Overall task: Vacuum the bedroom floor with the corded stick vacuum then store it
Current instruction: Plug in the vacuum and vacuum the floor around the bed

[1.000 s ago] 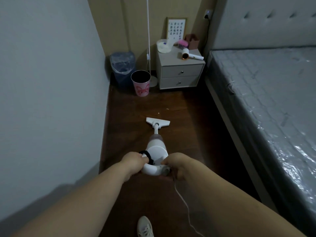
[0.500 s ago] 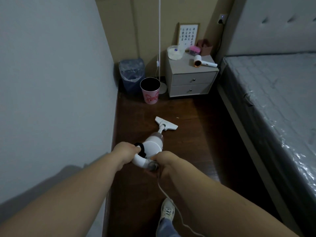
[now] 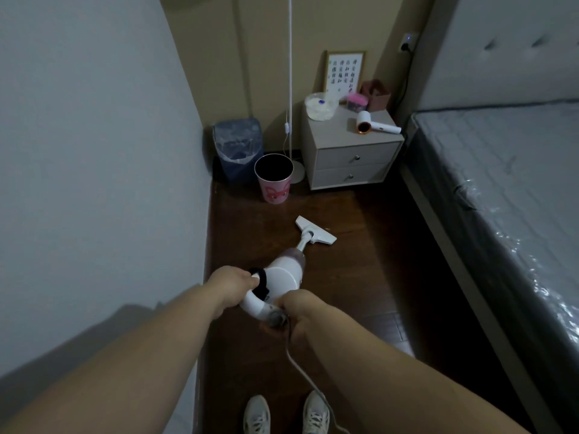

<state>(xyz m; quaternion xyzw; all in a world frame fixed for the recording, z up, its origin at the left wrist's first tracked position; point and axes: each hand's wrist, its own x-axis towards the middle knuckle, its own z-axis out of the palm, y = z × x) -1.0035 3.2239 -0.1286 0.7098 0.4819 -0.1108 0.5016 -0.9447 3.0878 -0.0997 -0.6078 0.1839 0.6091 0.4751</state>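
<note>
Both hands grip the vacuum: left hand curled round the white loop handle, right hand round its rear end. White body, pinkish dust cup, flat head angled on the dark floor between wall and bed; cord trails back.

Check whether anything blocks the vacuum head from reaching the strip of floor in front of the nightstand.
Nothing visible lies between the vacuum head and the nightstand; the floor there is bare. The pink bin stands off to the left.
</note>
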